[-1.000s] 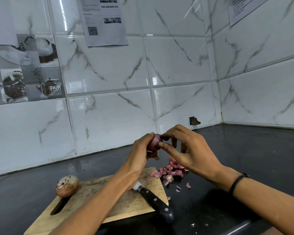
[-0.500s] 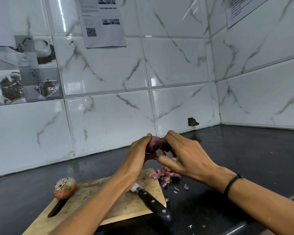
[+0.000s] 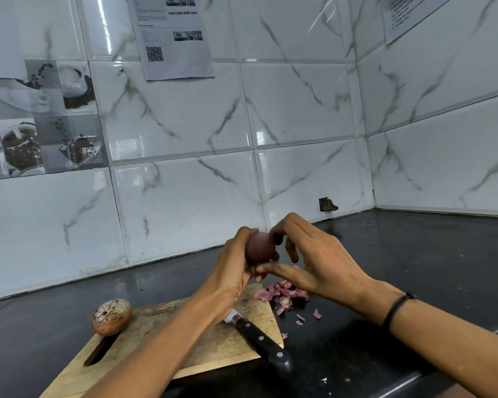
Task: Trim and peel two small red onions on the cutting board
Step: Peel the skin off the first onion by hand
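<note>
Leftmost, a round brown-red onion in dry papery skin (image 3: 112, 317) rests on the far left corner of the pale wooden cutting board (image 3: 156, 315), just beside its handle slot. At centre, a black-handled riveted knife (image 3: 260, 341) lies across the board's right edge. Above it the left hand (image 3: 233, 268) grips a small, smooth purple-red onion (image 3: 260, 247) in the air, and the right hand (image 3: 322, 262) pinches it top and bottom with curled fingertips. It is judged light, firm and slick once bared: hold the flanks and lift the skin from a trimmed end. Pink peel scraps (image 3: 285, 294) lie to the right on the glossy black table (image 3: 429, 268), set into a corner of white marbled wall tiles (image 3: 299, 110).
</note>
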`<state>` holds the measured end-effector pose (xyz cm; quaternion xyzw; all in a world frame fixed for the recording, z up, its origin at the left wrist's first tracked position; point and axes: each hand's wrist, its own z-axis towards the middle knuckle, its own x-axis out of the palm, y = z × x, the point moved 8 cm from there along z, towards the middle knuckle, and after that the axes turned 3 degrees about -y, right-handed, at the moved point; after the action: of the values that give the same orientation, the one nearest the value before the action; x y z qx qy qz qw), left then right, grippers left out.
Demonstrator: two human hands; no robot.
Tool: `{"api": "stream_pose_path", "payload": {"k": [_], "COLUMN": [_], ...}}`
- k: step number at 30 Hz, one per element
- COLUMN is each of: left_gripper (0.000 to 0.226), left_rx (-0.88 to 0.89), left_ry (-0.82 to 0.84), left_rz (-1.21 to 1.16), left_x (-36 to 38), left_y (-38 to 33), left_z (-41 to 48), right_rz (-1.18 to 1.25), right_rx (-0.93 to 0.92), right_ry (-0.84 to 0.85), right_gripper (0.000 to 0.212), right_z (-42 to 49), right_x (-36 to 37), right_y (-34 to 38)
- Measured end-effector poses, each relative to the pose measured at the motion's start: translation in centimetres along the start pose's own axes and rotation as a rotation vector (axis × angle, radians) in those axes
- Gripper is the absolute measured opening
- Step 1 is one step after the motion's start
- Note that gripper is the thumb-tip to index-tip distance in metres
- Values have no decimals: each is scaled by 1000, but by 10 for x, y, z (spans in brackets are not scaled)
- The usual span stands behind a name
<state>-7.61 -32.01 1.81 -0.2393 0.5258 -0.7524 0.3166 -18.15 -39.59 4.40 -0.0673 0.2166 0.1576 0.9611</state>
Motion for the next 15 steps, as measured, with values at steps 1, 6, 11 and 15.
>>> {"api": "stream_pose_path", "payload": {"k": [1, 6, 11, 15], "left_gripper": [46, 42, 39, 38], "left_rx": [-7, 3, 25, 27], "left_ry": [1, -14, -35, -44], "left_rz": [3, 29, 116, 161], "left_x": [1, 3, 3, 3], "left_y": [0, -2, -5, -4], "left_z": [-1, -6, -8, -8], "right_rz": [13, 75, 77, 71], "right_rx": [4, 33, 16, 11], "right_ry": [0, -19, -7, 16], "right_gripper": [47, 47, 40, 39], "right_z": [0, 0, -1, -1], "right_x": [0, -1, 2, 4], "right_y": [-1, -2, -1, -1]}}
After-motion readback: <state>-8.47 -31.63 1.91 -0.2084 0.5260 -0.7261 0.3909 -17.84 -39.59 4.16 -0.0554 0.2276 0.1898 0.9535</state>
